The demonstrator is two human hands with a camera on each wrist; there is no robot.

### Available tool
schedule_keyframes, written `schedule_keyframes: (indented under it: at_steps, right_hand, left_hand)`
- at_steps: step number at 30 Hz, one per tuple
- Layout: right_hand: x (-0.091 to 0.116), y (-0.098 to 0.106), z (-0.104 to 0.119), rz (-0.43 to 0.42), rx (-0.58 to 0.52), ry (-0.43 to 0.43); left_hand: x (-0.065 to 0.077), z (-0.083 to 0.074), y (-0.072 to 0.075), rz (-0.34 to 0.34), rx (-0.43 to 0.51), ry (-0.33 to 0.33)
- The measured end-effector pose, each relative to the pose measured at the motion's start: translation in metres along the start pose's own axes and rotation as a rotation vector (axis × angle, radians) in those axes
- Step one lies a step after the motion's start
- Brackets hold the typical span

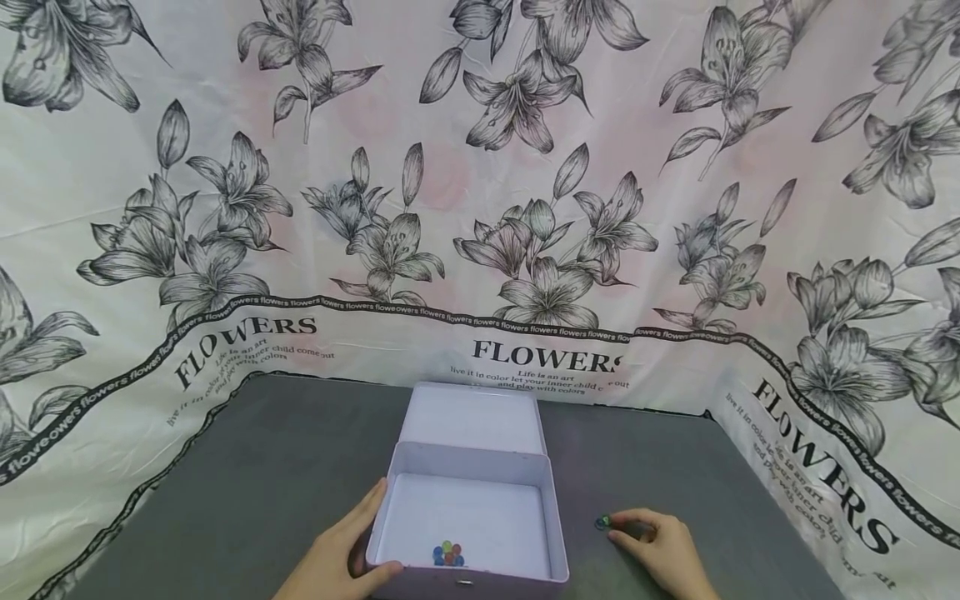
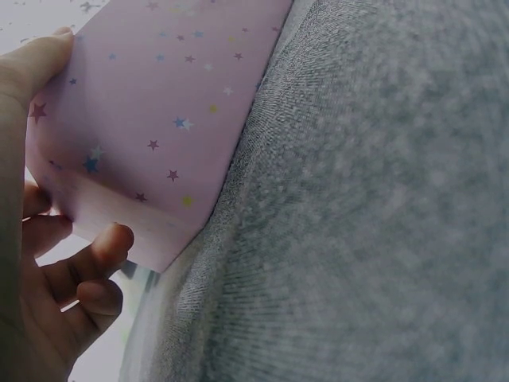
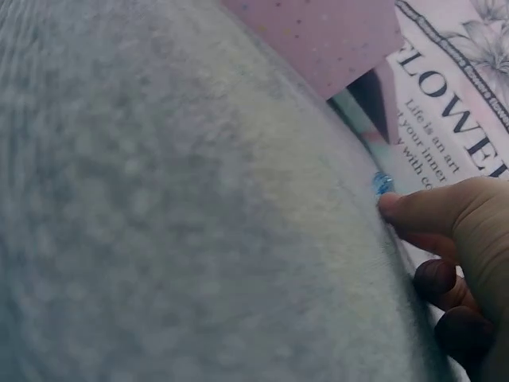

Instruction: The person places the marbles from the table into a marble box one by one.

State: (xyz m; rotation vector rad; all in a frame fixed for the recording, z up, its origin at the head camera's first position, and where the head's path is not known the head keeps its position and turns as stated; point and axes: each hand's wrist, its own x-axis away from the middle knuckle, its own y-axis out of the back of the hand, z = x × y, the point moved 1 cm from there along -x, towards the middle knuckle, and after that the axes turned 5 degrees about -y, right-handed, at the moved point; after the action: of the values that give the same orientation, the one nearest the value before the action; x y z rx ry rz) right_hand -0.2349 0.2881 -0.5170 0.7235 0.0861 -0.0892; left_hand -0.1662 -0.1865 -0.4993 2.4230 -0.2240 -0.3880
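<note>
An open lidded box [image 1: 558, 533], white inside and pink with stars outside, stands on the grey cloth. My left hand [image 1: 347, 546] holds its near left corner, thumb over the front wall and fingers along the left side. Inside, near the front wall, lies a small cluster of coloured glass marbles [image 1: 448, 554], blue, red and yellow-green. To the right of the box, my right hand [image 1: 660, 546] pinches at small blue and green marbles [image 1: 602, 522] with thumb and forefinger, low over the cloth. A blue marble [image 3: 383, 183] shows at the thumb tip in the right wrist view.
The lid [image 1: 472, 417] is folded back behind the box, close to the hanging curtain [image 1: 390, 350] with printed flowers and lettering. Grey cloth [image 1: 300, 450] covers the surface on both sides of the box. The curtain also borders the left and right sides.
</note>
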Motion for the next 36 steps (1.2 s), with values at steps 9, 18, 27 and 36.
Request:
schedule_keyframes:
  at_steps: [9, 18, 27, 36]
  right_hand:
    - [-0.013, -0.008, 0.007, -0.066, 0.011, 0.066]
    - [-0.016, -0.011, 0.006, -0.084, 0.016, 0.097]
    - [-0.012, -0.011, 0.000, -0.103, 0.023, 0.110]
    - [-0.008, -0.006, -0.001, -0.103, -0.042, 0.089]
  left_hand:
    - [-0.001, 0.001, 0.007, -0.028, -0.025, -0.027]
    - [0.001, 0.000, 0.007, -0.020, -0.037, -0.014]
    - [0.002, -0.001, 0.002, 0.009, -0.010, 0.005]
    - [0.001, -0.002, -0.002, 0.010, -0.005, 0.011]
